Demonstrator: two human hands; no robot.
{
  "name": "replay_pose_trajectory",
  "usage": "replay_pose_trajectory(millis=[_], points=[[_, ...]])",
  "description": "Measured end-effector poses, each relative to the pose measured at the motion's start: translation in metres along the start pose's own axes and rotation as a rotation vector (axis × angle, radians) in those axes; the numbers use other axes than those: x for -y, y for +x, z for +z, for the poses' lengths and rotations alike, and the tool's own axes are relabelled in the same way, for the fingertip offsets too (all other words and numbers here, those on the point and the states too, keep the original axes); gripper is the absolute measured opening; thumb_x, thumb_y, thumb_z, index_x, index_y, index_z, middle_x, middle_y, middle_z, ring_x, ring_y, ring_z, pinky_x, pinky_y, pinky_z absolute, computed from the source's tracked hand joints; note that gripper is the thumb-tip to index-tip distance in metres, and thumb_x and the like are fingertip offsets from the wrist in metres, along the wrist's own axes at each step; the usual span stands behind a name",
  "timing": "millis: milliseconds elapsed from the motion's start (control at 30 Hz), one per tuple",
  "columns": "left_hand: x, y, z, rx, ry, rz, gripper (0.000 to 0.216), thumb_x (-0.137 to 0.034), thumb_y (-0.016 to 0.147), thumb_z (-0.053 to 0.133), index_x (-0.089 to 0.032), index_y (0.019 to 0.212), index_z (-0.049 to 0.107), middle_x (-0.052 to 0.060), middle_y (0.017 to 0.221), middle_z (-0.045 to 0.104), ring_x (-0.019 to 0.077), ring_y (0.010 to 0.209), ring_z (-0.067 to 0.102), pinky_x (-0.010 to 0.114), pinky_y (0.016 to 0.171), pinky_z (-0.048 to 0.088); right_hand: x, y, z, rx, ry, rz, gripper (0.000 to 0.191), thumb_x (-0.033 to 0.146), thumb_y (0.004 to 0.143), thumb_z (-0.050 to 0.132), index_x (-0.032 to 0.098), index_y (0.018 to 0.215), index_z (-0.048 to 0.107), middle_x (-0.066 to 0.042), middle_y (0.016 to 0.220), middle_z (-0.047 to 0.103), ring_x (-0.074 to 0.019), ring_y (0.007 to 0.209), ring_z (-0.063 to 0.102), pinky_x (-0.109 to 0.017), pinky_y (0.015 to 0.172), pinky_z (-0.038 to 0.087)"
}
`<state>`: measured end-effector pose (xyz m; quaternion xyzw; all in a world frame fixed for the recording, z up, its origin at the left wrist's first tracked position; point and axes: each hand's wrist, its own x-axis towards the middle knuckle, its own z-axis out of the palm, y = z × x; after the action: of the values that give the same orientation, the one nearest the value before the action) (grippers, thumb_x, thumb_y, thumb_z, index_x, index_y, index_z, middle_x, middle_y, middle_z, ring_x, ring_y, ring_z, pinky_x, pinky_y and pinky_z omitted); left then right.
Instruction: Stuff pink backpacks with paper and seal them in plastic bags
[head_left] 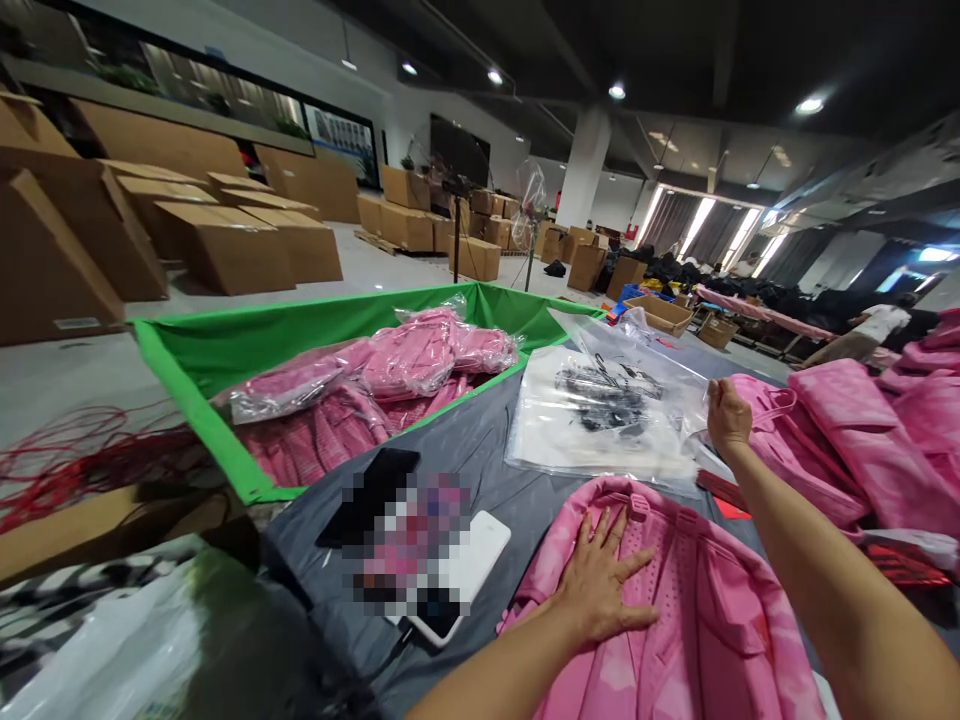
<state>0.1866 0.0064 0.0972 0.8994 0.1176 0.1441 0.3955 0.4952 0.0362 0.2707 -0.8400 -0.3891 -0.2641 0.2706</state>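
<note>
A pink backpack (pixel 675 600) lies on the grey-covered table in front of me, its straps and perforated back panel facing up. My left hand (pixel 604 580) rests flat on that panel with its fingers spread. Beyond the backpack sits a stack of clear plastic bags (pixel 600 400) with black print. My right hand (pixel 727 415) pinches the right edge of the top plastic bag, which is lifted and slanted above the stack. More pink backpacks (pixel 862 430) are piled to the right of my right hand.
Left of the table, a green-sided bin (pixel 300 310) contains pink backpacks in clear wrapping. A dark phone (pixel 386 475) and a white device (pixel 480 550) with a cable lie on the table, partly blurred. Cardboard boxes (pixel 225 245) stand behind. Red cord (pixel 67 465) litters the floor.
</note>
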Motion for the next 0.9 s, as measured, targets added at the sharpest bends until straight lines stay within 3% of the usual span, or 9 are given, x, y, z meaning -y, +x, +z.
replay_pose_trajectory(millis=[167,233,300,400,500,567,667,800,900], points=[[-0.008,0.011,-0.004,-0.127,0.061,0.065,0.082,-0.059,0.078,0.079,-0.04,0.152,0.046,0.006,0.173,0.014,0.0426,0.157,0.007,0.07,0.122,0.0,0.006,-0.052,-0.09,0.126,-0.026,-0.42,0.032,0.041,0.1,0.047,0.02,0.082,0.064,-0.004,0.066,0.061,-0.016,0.054,0.049,-0.028,0.056,0.023],[-0.029,0.009,-0.008,-0.181,-0.05,0.076,0.08,-0.051,0.072,0.084,-0.031,0.145,0.057,0.012,0.167,0.031,0.0427,0.154,0.019,0.067,0.123,0.005,0.012,-0.088,-0.115,0.194,-0.053,-0.57,0.034,0.041,0.102,0.044,0.021,0.083,0.064,-0.006,0.07,0.066,-0.016,0.056,0.054,-0.027,0.055,0.024],[-0.059,-0.002,-0.01,-0.154,-0.369,0.033,0.069,-0.056,0.074,0.081,-0.023,0.133,0.067,0.015,0.15,0.055,0.0394,0.143,0.041,0.059,0.122,0.021,0.021,-0.128,-0.132,0.234,-0.078,-0.645,0.036,0.039,0.104,0.039,0.02,0.087,0.064,-0.007,0.075,0.07,-0.0157,0.057,0.057,-0.027,0.055,0.024],[-0.103,-0.035,-0.001,-0.077,-0.958,-0.133,0.065,-0.071,0.075,0.072,-0.02,0.116,0.071,0.011,0.123,0.071,0.0314,0.119,0.061,0.044,0.102,0.044,0.037,-0.191,-0.143,0.266,-0.044,-0.569,0.034,0.037,0.104,0.037,0.02,0.088,0.063,-0.007,0.077,0.071,-0.0147,0.055,0.056,-0.027,0.053,0.022],[-0.128,-0.07,0.013,-0.21,-1.361,-0.341,0.071,-0.075,0.062,0.08,-0.018,0.104,0.069,0.009,0.111,0.073,0.0251,0.103,0.065,0.031,0.079,0.047,0.056,-0.248,-0.139,0.36,0.143,-0.418,0.035,0.036,0.103,0.035,0.022,0.081,0.058,-0.003,0.067,0.064,-0.0145,0.051,0.051,-0.027,0.052,0.022],[-0.134,-0.087,0.02,-0.348,-1.566,-0.515,0.065,-0.066,0.057,0.088,-0.017,0.093,0.067,0.006,0.096,0.073,0.021,0.089,0.066,0.027,0.07,0.046,0.068,-0.276,-0.135,0.448,0.36,-0.302,0.036,0.038,0.103,0.034,0.023,0.078,0.054,0.0,0.06,0.057,-0.0146,0.05,0.048,-0.026,0.051,0.026],[-0.133,-0.102,0.02,-0.45,-1.841,-0.694,0.044,-0.041,0.063,0.094,-0.017,0.084,0.064,0.003,0.078,0.068,0.0168,0.073,0.065,0.027,0.067,0.048,0.078,-0.299,-0.136,0.509,0.655,-0.175,0.035,0.048,0.101,0.039,0.024,0.08,0.053,0.002,0.061,0.052,-0.0151,0.053,0.048,-0.026,0.053,0.035],[-0.124,-0.115,0.014,-0.691,-1.869,-0.645,0.035,-0.02,0.06,0.094,-0.016,0.082,0.068,0.003,0.082,0.071,0.0144,0.072,0.066,0.025,0.066,0.048,0.076,-0.308,-0.153,0.552,0.774,-0.136,0.038,0.056,0.101,0.045,0.022,0.093,0.062,0.0,0.072,0.06,-0.0172,0.064,0.056,-0.028,0.061,0.045],[-0.119,-0.126,0.014,-0.859,-1.664,-0.572,0.043,-0.027,0.047,0.098,-0.017,0.078,0.07,0.002,0.079,0.07,0.0135,0.071,0.063,0.024,0.068,0.047,0.071,-0.316,-0.16,0.657,0.769,-0.208,0.04,0.06,0.09,0.065,0.023,0.106,0.066,-0.005,0.092,0.067,-0.02,0.079,0.063,-0.029,0.066,0.049]])
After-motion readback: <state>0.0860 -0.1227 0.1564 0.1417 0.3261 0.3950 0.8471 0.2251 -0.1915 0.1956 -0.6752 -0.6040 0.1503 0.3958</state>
